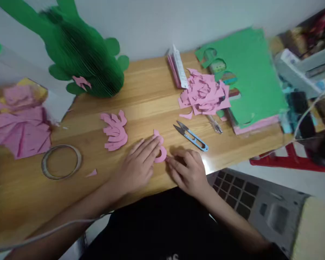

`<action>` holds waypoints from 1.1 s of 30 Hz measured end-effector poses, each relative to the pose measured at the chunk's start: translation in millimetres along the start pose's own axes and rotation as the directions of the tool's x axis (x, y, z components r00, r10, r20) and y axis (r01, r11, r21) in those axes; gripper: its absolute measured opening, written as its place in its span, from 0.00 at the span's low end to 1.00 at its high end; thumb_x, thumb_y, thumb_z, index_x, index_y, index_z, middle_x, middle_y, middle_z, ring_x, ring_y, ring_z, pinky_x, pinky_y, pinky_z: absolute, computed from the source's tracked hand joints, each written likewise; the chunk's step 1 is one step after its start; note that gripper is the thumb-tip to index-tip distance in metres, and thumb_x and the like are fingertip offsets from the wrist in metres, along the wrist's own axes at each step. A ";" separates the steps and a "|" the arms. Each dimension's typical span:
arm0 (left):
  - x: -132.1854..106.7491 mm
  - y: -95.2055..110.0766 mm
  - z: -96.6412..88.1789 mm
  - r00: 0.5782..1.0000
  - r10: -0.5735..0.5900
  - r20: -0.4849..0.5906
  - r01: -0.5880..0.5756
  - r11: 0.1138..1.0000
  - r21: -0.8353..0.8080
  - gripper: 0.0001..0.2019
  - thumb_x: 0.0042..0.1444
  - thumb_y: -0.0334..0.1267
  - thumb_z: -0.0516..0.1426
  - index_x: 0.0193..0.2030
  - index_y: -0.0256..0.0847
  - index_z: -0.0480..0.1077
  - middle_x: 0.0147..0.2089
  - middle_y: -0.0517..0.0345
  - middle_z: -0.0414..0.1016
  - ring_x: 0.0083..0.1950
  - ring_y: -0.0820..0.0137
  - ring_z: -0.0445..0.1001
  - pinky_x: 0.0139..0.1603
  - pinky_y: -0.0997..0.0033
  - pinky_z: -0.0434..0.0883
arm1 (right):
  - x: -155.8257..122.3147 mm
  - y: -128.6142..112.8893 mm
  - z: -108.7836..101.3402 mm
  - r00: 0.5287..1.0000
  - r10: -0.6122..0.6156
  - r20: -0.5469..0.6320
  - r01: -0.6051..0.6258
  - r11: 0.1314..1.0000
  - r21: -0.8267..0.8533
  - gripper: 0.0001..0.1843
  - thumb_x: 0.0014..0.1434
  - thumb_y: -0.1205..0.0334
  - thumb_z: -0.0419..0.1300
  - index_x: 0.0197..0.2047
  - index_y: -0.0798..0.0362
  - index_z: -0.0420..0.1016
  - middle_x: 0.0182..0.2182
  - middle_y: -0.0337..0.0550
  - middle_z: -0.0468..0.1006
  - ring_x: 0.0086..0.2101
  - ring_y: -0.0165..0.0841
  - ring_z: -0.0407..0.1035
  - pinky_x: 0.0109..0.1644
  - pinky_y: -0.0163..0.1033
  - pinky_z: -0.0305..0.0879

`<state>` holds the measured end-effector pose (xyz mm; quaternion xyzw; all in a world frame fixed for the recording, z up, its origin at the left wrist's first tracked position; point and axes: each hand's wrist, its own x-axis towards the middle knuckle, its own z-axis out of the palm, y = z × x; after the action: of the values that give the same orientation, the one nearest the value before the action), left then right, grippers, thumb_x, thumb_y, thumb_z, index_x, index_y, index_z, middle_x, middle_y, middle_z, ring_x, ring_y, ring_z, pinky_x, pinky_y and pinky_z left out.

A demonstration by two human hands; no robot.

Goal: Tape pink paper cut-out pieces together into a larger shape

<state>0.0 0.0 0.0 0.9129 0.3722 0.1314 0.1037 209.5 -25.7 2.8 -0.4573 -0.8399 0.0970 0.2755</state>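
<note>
We see the left hand lying flat, its fingers extended and close together, over the upper part of a curved pink paper piece. This piece lies on the wooden table, between our two hands, and its rounded lower part shows beyond our fingers. The right hand has its fingers bent, with the tips at the right edge of this curve; whether they pinch the paper or only touch it, we cannot tell.

In our judgement, the paper could crease or tear if the right fingers pull while the left hand presses too firmly. If the left hand presses too lightly, the piece could slide or turn on the smooth wood. The blue-handled snips lie near the right hand, their blades apart, so a careless reach in that direction could prick a finger. The stack of cut pink strips lies near the left fingers, and a wide sweep could disorder it. A white cable crosses before the left forearm; if the arm catches it, the hand could be jerked.
</note>
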 end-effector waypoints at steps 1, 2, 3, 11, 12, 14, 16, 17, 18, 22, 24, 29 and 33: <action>-0.8 0.4 -0.4 1.000 -0.003 0.001 0.003 1.000 -0.001 0.28 0.54 0.23 0.47 0.63 0.25 0.61 0.68 0.39 0.64 0.70 0.55 0.61 0.68 0.54 0.57 | -0.3 -0.3 0.4 1.000 0.002 -0.001 -0.002 1.000 -0.001 0.10 0.62 0.68 0.59 0.43 0.58 0.81 0.38 0.54 0.78 0.36 0.40 0.67 0.38 0.46 0.66; -1.5 0.8 -0.8 1.000 -0.007 0.003 0.007 1.000 -0.001 0.28 0.54 0.23 0.47 0.64 0.25 0.61 0.68 0.39 0.64 0.70 0.56 0.61 0.68 0.54 0.57 | -0.7 -0.5 0.9 1.000 0.004 -0.005 -0.004 1.000 0.000 0.10 0.62 0.68 0.59 0.43 0.58 0.80 0.38 0.53 0.78 0.36 0.40 0.67 0.38 0.45 0.66; -1.9 1.2 -1.2 1.000 -0.010 0.004 0.010 1.000 -0.001 0.28 0.54 0.22 0.47 0.64 0.25 0.61 0.68 0.39 0.64 0.70 0.56 0.61 0.68 0.54 0.58 | -1.1 -0.7 1.2 1.000 0.005 -0.010 -0.005 1.000 0.004 0.09 0.62 0.69 0.58 0.42 0.58 0.80 0.38 0.53 0.78 0.36 0.40 0.67 0.38 0.45 0.66; 1.6 3.5 -3.0 1.000 -0.031 0.003 0.031 0.999 0.010 0.28 0.54 0.23 0.47 0.64 0.25 0.62 0.67 0.40 0.65 0.69 0.57 0.62 0.69 0.54 0.58 | -3.1 -0.7 1.1 0.999 0.014 -0.045 -0.012 0.998 0.056 0.12 0.64 0.68 0.57 0.47 0.61 0.77 0.37 0.52 0.77 0.36 0.39 0.67 0.39 0.44 0.65; 1.7 3.6 -2.9 0.999 -0.033 0.000 0.033 0.999 0.012 0.27 0.55 0.23 0.47 0.63 0.25 0.62 0.67 0.40 0.66 0.69 0.57 0.63 0.68 0.54 0.58 | -2.5 -1.1 1.0 1.000 0.008 -0.026 -0.007 0.999 0.042 0.13 0.64 0.66 0.57 0.49 0.61 0.77 0.37 0.52 0.77 0.36 0.39 0.66 0.39 0.44 0.65; 1.6 3.8 -2.7 0.999 -0.036 -0.010 0.036 0.999 0.012 0.27 0.55 0.24 0.48 0.63 0.25 0.62 0.67 0.39 0.66 0.69 0.57 0.63 0.68 0.54 0.59 | -1.2 -1.9 0.8 1.000 -0.001 0.018 0.001 1.000 0.011 0.17 0.66 0.62 0.56 0.53 0.60 0.76 0.38 0.52 0.76 0.37 0.40 0.66 0.39 0.45 0.64; 1.4 3.7 -2.5 0.999 -0.037 -0.015 0.037 0.999 0.009 0.27 0.56 0.25 0.48 0.64 0.25 0.62 0.67 0.39 0.66 0.69 0.57 0.63 0.68 0.54 0.58 | -0.2 -2.4 1.0 0.998 -0.001 0.061 0.002 1.000 -0.023 0.20 0.67 0.58 0.55 0.56 0.59 0.75 0.39 0.53 0.75 0.38 0.41 0.65 0.40 0.45 0.63; 1.3 3.6 -2.5 0.999 -0.036 -0.013 0.036 0.999 0.008 0.27 0.56 0.25 0.48 0.64 0.25 0.61 0.67 0.39 0.66 0.69 0.57 0.63 0.68 0.54 0.58 | 0.1 -2.6 1.2 0.997 0.001 0.079 0.002 0.999 -0.042 0.21 0.67 0.56 0.54 0.58 0.59 0.74 0.40 0.53 0.74 0.39 0.41 0.65 0.40 0.46 0.63; 1.4 3.5 -2.5 0.999 -0.036 -0.009 0.037 0.999 0.008 0.27 0.57 0.25 0.47 0.64 0.25 0.61 0.67 0.39 0.66 0.69 0.57 0.63 0.68 0.54 0.58 | 0.2 -2.7 1.4 0.996 0.002 0.091 0.004 0.998 -0.062 0.22 0.68 0.55 0.53 0.58 0.58 0.74 0.40 0.53 0.74 0.39 0.41 0.65 0.40 0.46 0.62; 2.1 3.3 -2.5 0.999 -0.038 -0.016 0.038 0.999 0.010 0.23 0.62 0.28 0.47 0.64 0.26 0.62 0.67 0.40 0.66 0.69 0.58 0.63 0.69 0.55 0.58 | -0.4 -2.6 2.5 0.996 -0.007 0.091 0.016 0.994 -0.105 0.23 0.69 0.54 0.51 0.57 0.59 0.74 0.39 0.53 0.74 0.39 0.41 0.64 0.40 0.45 0.62; 2.3 3.0 -2.5 0.999 -0.040 -0.024 0.041 0.999 0.007 0.22 0.64 0.30 0.47 0.64 0.28 0.62 0.66 0.41 0.67 0.68 0.58 0.64 0.68 0.55 0.58 | -0.5 -2.5 2.8 0.997 -0.012 0.079 0.020 0.995 -0.100 0.22 0.69 0.55 0.51 0.56 0.60 0.75 0.39 0.53 0.75 0.39 0.41 0.64 0.40 0.45 0.62; 1.9 1.0 -3.8 0.999 -0.042 -0.021 0.040 0.997 -0.064 0.23 0.63 0.28 0.45 0.64 0.26 0.61 0.67 0.40 0.66 0.69 0.58 0.62 0.68 0.53 0.59 | 0.2 -3.0 2.6 0.997 -0.023 0.072 0.030 0.993 -0.111 0.21 0.69 0.55 0.53 0.56 0.60 0.75 0.40 0.53 0.76 0.39 0.41 0.63 0.40 0.45 0.61; 1.9 0.6 -3.0 0.998 -0.063 -0.029 0.060 0.994 -0.087 0.22 0.66 0.31 0.47 0.65 0.28 0.61 0.67 0.41 0.66 0.69 0.58 0.63 0.67 0.54 0.60 | -0.3 -3.0 2.6 0.997 -0.029 0.078 0.039 0.991 -0.126 0.21 0.68 0.56 0.53 0.56 0.60 0.76 0.40 0.53 0.76 0.38 0.41 0.62 0.40 0.44 0.60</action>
<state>0.8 1.2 3.4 0.8935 0.3958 0.1586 0.1410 206.1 -27.4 1.8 -0.4556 -0.8619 0.0560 0.2154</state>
